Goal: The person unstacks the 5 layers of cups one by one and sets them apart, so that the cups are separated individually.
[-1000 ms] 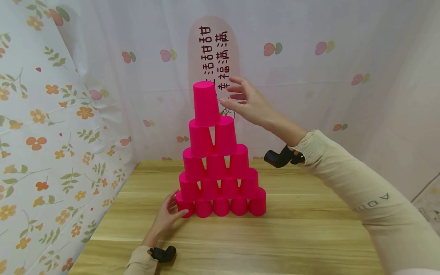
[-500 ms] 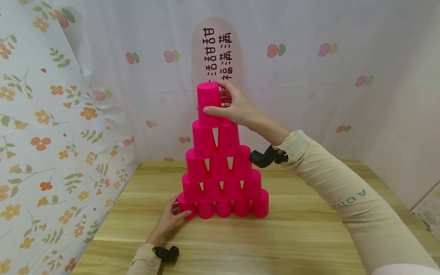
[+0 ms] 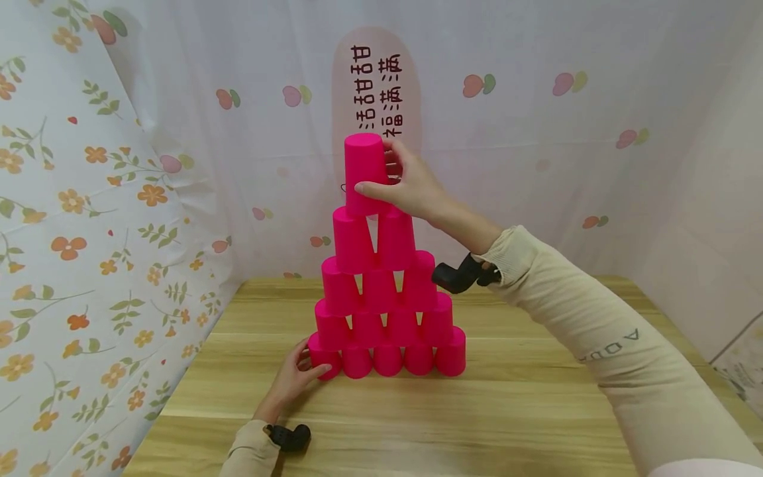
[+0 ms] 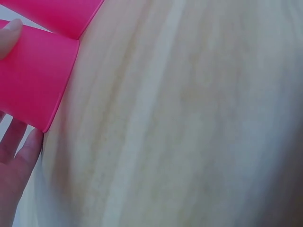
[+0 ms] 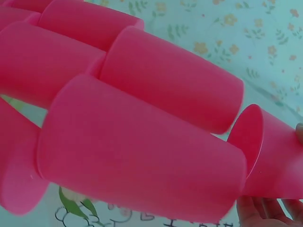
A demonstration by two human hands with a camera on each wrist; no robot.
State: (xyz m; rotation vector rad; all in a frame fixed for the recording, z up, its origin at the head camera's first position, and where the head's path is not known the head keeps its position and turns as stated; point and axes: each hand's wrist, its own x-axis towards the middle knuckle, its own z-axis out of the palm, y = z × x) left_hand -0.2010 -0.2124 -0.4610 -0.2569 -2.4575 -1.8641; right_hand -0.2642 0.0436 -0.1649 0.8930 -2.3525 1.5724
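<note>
Upside-down pink cups stand in a pyramid on the table, with a single cup (image 3: 365, 159) at its top. My right hand (image 3: 414, 189) grips that top cup, thumb across the front and fingers round the far right side. In the right wrist view, the open mouth of the held cup (image 5: 277, 151) shows slightly apart from the two cups below. Low at the left, my left hand (image 3: 291, 379) holds the bottom row's end cup (image 3: 324, 353) between thumb and fingers. The left wrist view has this cup (image 4: 35, 75) with the thumb on one side and fingertips at the other.
The wooden table (image 3: 507, 397) extends on both sides of the pyramid. Behind it hangs a pale curtain (image 3: 507, 146) with printed writing, and a flowered cloth (image 3: 107, 265) hangs at the left. Black wrist-camera mounts (image 3: 459, 275) stick out from both wrists.
My right hand has come in from the right, taken hold of the top cup and raised it slightly. My left hand stays at the bottom left cup.
</note>
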